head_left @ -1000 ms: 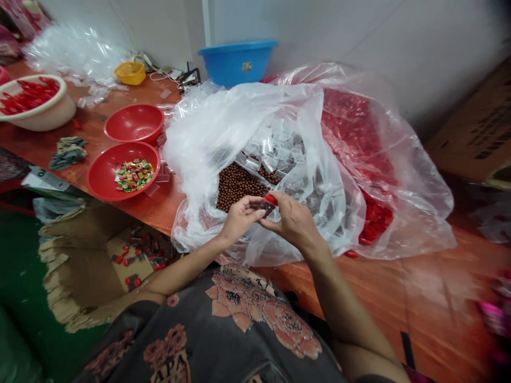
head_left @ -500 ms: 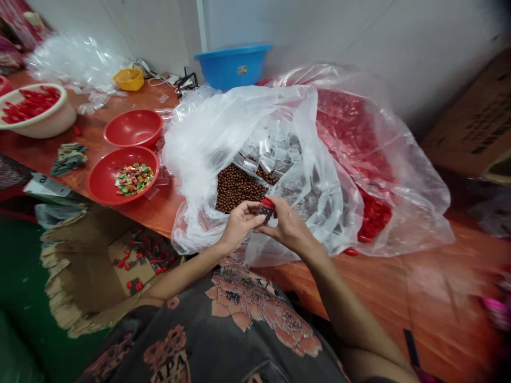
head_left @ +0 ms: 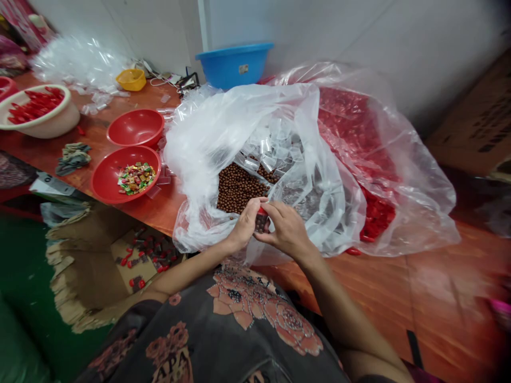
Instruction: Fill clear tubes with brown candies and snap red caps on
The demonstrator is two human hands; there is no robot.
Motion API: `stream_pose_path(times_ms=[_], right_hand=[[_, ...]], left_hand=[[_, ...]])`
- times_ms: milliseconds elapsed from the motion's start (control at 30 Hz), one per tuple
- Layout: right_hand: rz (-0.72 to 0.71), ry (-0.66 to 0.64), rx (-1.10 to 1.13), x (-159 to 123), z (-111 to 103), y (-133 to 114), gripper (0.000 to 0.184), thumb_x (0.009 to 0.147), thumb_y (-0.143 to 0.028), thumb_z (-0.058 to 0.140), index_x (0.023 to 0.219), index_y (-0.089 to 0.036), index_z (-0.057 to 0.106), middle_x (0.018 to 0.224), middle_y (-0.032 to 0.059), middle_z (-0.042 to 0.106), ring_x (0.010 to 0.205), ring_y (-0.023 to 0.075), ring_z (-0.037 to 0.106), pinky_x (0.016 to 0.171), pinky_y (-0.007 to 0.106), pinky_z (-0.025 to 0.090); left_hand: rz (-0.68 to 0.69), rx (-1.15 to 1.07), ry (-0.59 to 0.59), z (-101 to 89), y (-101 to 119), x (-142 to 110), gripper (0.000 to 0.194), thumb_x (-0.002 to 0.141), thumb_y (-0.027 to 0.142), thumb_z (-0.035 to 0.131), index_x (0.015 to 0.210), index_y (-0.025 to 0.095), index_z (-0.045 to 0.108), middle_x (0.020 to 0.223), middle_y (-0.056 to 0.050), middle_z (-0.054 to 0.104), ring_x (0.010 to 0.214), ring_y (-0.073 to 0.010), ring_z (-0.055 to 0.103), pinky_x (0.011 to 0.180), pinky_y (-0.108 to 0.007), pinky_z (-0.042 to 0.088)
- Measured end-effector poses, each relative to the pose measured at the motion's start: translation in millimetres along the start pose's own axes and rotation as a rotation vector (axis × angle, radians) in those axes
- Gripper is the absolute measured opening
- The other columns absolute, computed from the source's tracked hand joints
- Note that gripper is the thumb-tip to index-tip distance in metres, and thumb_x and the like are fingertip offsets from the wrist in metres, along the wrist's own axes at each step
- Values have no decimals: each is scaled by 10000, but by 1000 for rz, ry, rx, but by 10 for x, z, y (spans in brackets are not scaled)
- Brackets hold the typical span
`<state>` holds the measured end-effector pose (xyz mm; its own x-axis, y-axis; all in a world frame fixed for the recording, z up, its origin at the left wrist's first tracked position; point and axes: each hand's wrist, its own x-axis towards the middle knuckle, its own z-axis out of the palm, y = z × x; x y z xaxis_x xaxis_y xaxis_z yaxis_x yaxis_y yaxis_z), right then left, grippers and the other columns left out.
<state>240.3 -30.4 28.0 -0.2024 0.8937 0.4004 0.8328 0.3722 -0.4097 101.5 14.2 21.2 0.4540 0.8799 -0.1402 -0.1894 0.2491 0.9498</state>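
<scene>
My left hand and my right hand meet over the table's front edge, both closed on a small clear container with a red cap full of brown balls. Fingers hide most of it. Just behind them a large clear plastic bag lies open, with a heap of brown balls and several small clear containers inside. A second clear bag to the right holds red caps.
On the orange table stand a red bowl of wrapped sweets, an empty red bowl, a cream bowl with red pieces, a yellow bowl and a blue basin. A cardboard box with filled containers sits on the floor at left.
Both hands have drawn slightly nearer to me and closed tighter round the small container. The red cap, plainly seen before, is now mostly covered by fingers.
</scene>
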Motion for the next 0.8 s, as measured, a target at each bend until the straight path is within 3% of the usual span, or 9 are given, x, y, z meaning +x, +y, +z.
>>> stream_pose_path(times_ms=[100, 200, 267, 367, 467, 567, 667, 800], right_hand=[[257, 4, 380, -71, -16, 57, 652, 739, -501, 723, 1280, -208, 509, 1068, 87, 653, 862, 189, 621, 705, 327, 513], [584, 184, 738, -118, 27, 99, 386, 809, -481, 658, 1058, -190, 611, 792, 14, 652, 638, 121, 574, 576, 268, 479], [688, 318, 842, -113, 64, 79, 320, 820, -451, 655, 1005, -191, 630, 740, -1, 647, 619, 116, 575, 572, 264, 480], [570, 376, 726, -69, 88, -4, 317, 829, -436, 656, 1064, -222, 644, 921, 34, 689, 812, 156, 637, 728, 326, 528], [287, 210, 434, -44, 82, -72, 464, 808, -486, 674, 1198, -244, 599, 1159, 83, 653, 1027, 223, 611, 891, 420, 506], [97, 107, 199, -53, 69, -85, 749, 767, -510, 709, 1393, -225, 411, 1303, 133, 571, 1146, 278, 549, 957, 484, 469], [13, 60, 77, -48, 52, -72, 779, 808, -475, 671, 1444, -212, 306, 1328, 146, 536, 1159, 285, 528, 955, 484, 461], [-64, 104, 0, 6, 61, -58, 710, 806, -434, 662, 1392, -174, 356, 1217, 154, 585, 1084, 283, 557, 882, 445, 483]], left_hand=[[-56, -72, -46, -68, 39, 15, 512, 964, 550, 284, 1254, 186, 499, 599, 26, 560, 470, -115, 506, 489, -239, 463], [-134, -95, -110, -116, 76, 31, 628, 940, 637, 232, 1322, 185, 445, 540, 42, 534, 406, -112, 464, 415, -218, 412], [-163, -71, -147, -115, 86, 36, 686, 922, 684, 221, 1326, 175, 443, 535, 38, 534, 399, -111, 460, 396, -209, 394], [-175, -27, -206, -79, 83, 40, 749, 887, 742, 221, 1314, 172, 453, 556, 29, 546, 412, -111, 475, 401, -210, 399], [-178, -37, -197, -45, 91, 56, 765, 854, 779, 250, 1273, 188, 497, 626, 14, 576, 466, -106, 511, 436, -206, 413], [-238, -104, -169, -37, 106, 88, 764, 832, 801, 266, 1174, 188, 567, 642, 7, 573, 511, -104, 531, 461, -200, 411], [-330, -134, -122, -30, 86, 117, 689, 835, 775, 349, 1006, 163, 615, 611, 5, 564, 508, -106, 529, 477, -210, 420], [-346, -184, 1, -1, 27, 110, 473, 859, 614, 496, 881, 154, 602, 602, 15, 557, 518, -100, 531, 516, -214, 440]])
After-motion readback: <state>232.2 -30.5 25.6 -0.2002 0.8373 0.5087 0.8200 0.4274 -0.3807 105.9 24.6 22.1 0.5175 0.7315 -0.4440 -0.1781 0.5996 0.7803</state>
